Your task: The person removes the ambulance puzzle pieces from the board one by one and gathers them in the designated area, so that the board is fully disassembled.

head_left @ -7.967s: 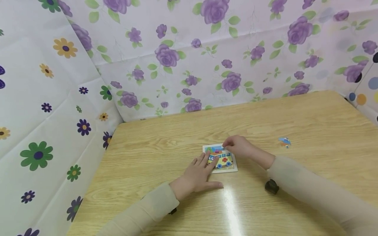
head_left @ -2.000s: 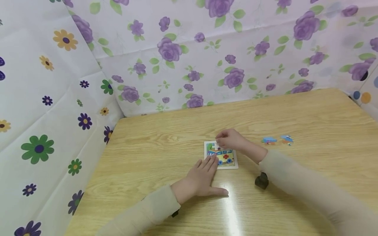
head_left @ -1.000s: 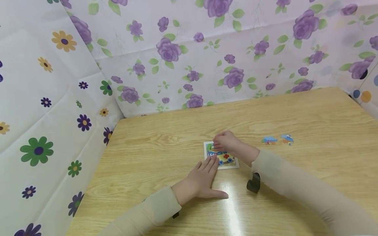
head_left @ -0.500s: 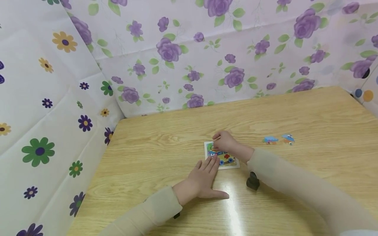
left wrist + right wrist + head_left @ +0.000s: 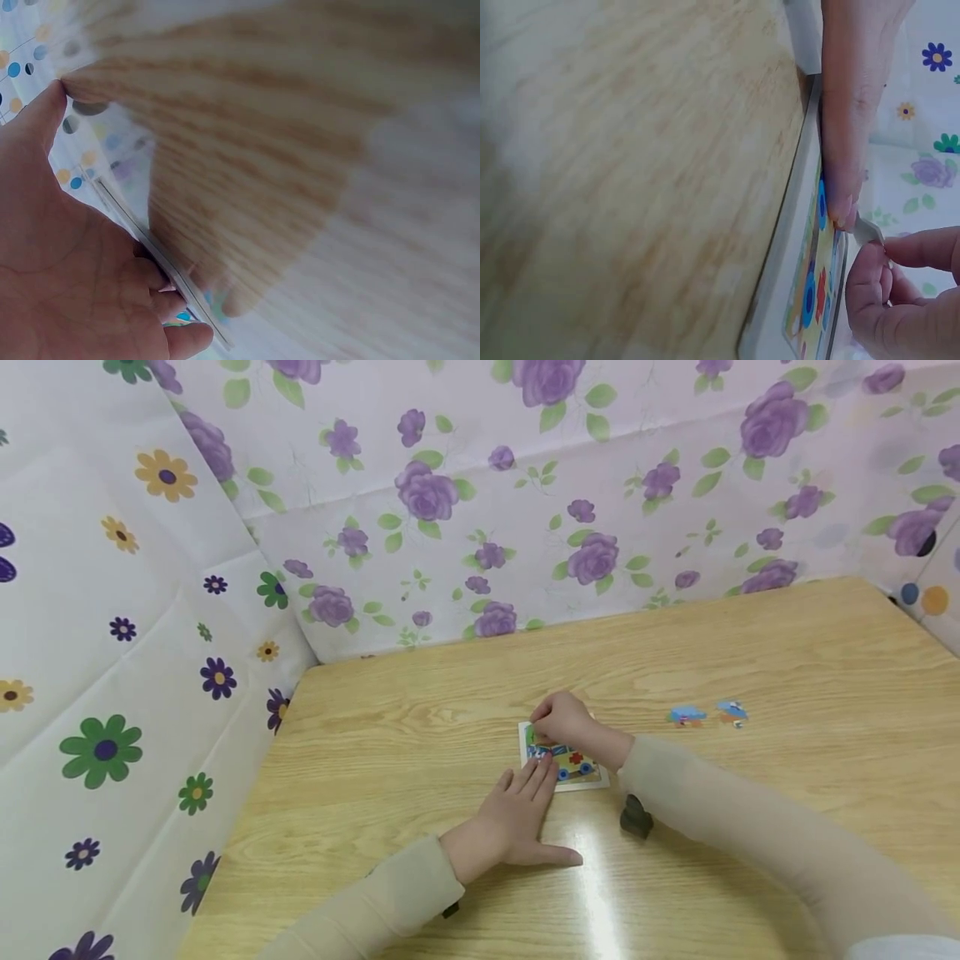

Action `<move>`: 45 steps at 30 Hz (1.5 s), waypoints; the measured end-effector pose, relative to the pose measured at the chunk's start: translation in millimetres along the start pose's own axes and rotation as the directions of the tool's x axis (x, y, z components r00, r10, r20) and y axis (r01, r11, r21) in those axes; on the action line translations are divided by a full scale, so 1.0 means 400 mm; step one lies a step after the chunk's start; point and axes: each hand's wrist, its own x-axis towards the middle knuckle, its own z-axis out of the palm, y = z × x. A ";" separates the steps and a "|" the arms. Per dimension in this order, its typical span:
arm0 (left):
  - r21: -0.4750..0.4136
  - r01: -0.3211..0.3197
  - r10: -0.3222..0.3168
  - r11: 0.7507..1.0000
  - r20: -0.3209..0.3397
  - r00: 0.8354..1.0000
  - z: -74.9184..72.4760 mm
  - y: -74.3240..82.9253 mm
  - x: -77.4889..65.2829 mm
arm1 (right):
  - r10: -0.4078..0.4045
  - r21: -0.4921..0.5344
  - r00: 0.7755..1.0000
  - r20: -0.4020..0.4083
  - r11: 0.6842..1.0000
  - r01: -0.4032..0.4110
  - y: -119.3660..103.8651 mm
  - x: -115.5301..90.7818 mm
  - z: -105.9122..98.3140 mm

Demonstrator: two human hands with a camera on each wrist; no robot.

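Note:
A small jigsaw puzzle [image 5: 576,766] with a yellow ambulance picture and white border lies on the table. My left hand [image 5: 516,818] rests flat on its lower left part, fingers straight and thumb spread onto the wood. Over the puzzle's upper left, my right hand [image 5: 564,722] covers part of the picture. In the right wrist view, thumb and fingertips pinch a puzzle piece [image 5: 868,229], seen edge-on and tilted up from the board; its printed face is hidden. The left wrist view shows the puzzle's edge [image 5: 161,259] beside my left hand.
Two blue-and-orange puzzle pieces [image 5: 686,717] [image 5: 732,712] lie to the right of the puzzle on the wooden table [image 5: 390,735]. Flowered cloth [image 5: 450,543] hangs behind and along the left side of the table.
Eight seconds ago one loose item lay at the right; two lie there since two seconds ago. My right hand has moved left across the puzzle's top. My left hand stays.

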 end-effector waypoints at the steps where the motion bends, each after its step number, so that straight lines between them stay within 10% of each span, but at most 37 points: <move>1: -0.003 0.001 -0.001 1.000 0.001 1.000 0.001 0.000 0.000 | -0.009 0.001 1.000 0.004 1.000 0.009 0.000 -0.002 -0.001; 19: 0.020 -0.008 0.009 1.000 -0.018 1.000 -0.010 0.000 0.011 | -0.155 0.004 0.986 0.065 0.988 0.156 0.008 -0.031 -0.146; 45: -0.005 -0.006 0.006 1.000 -0.020 1.000 -0.012 0.007 -0.007 | -0.107 -0.020 0.994 0.008 0.994 0.107 0.081 -0.090 -0.324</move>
